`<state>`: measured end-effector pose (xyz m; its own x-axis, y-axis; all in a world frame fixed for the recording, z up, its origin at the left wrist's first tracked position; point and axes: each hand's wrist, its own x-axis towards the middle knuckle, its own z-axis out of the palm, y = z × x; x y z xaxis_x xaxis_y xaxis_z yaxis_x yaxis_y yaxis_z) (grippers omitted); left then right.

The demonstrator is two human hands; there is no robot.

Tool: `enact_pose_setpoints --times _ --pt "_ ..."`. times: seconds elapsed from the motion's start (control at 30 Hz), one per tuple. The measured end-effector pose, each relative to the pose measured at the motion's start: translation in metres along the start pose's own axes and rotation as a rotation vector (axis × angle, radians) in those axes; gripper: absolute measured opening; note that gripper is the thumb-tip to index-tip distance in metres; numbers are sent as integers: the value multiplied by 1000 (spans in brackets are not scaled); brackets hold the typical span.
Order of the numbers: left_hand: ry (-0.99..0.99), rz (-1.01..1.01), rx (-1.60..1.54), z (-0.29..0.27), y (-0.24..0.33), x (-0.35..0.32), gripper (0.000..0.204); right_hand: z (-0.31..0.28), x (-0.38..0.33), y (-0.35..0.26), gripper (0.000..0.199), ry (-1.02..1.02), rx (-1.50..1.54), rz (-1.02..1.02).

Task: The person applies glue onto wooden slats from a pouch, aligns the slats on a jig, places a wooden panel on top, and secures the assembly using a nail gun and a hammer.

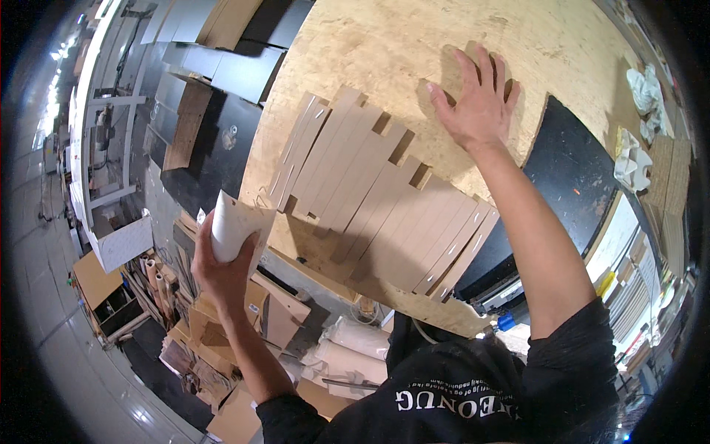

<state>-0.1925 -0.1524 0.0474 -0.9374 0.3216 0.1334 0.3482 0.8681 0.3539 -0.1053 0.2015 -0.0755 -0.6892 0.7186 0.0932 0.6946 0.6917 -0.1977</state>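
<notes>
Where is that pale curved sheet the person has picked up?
In the head view, the pale curved sheet is in the left hand, off the left edge of the chipboard table, beside the fanned brown notched strips.

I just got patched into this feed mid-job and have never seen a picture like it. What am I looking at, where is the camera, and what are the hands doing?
No machine here: a person works with bare hands. The single picture comes from a wide fisheye camera on that person's head, looking down, so straight edges bend near the rim and the forearms enter from below.

The big pale surface is a chipboard sheet used as a bench. On it lies a fanned row of flat brown boards, overlapping one another, some with notched ends.

The right hand lies flat, fingers spread, on the sheet beyond the boards, holding nothing. The left hand holds a pale panel piece off the bench's left edge. Below it, offcuts are piled on the floor.
</notes>
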Motion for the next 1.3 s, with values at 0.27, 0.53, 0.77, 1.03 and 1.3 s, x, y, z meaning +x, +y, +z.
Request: enact_pose_setpoints --times 0.27,0.53,0.77,1.03,1.3 --pt "141 94 -78 10 33 24 62 -1 -1 -2 64 -2 39 -3" --pt "84 111 -223 49 57 52 58 -1 0 1 64 14 58 -4" --pt "58 103 -169 47 45 47 57 -4 -1 -1 64 -22 94 14" --pt "125 172 -110 36 39 35 59 -7 -1 -4 64 -34 81 15" --pt "80 193 -381 67 78 66 60 -3 0 -1 65 -6 72 6"
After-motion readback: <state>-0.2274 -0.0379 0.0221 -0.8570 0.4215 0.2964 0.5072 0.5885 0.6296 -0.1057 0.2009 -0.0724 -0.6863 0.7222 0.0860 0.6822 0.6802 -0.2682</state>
